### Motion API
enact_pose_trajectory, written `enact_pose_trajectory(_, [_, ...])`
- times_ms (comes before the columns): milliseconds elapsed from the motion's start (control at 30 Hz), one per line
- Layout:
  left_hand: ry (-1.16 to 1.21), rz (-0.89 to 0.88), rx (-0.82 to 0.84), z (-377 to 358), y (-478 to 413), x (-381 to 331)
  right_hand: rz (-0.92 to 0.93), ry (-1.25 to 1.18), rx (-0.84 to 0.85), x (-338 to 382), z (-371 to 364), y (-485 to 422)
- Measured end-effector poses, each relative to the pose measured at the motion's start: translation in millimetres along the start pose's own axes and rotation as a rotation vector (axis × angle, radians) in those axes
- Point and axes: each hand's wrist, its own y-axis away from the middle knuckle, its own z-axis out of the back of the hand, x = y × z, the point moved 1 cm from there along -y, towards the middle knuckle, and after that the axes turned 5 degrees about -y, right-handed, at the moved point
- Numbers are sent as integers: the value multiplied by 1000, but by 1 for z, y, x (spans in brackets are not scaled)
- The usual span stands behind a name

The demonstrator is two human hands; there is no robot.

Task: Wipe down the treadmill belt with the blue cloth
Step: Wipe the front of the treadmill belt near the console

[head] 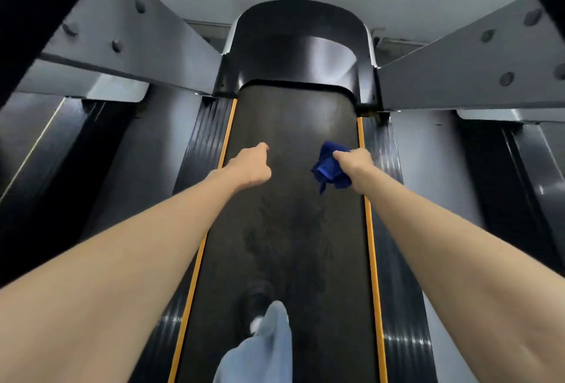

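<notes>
Dark treadmill belt (293,113), right hand (356,165) fingers gripping blue cloth (328,170), left hand (250,165) fingers hidden — unclear.

The dark treadmill belt (293,125) runs up the middle of the view, dull and faintly smudged along its length. A thin orange strip (198,260) edges each long side, and ribbed black side rails (397,321) lie just outside them. At the far end it passes under a glossy black hood (296,55). One dark shoe (256,300) stands on the near part, below a pale blue trouser leg (266,349).
</notes>
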Motion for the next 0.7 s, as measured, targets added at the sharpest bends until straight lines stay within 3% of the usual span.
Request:
enact_pose_trajectory(67, [18,-6,-75,5,-47,5,-154,-228,56,4,-23,-41])
enact_pose_trajectory(200, [-119,-58,-70,4,-126,24,-234,-400,76,13,-76,-112])
enact_pose_trajectory(367, [-75,72,3,-23,-229,41,-225,-466,132,11,-123,-196])
enact_pose_trajectory(567, [-33,38,6,-32,-354,41,-106,-478,178,32,-158,-321])
enact_pose_trajectory(700, [-92,78,25,-39,-398,71,-157,-513,203,30,-168,-375])
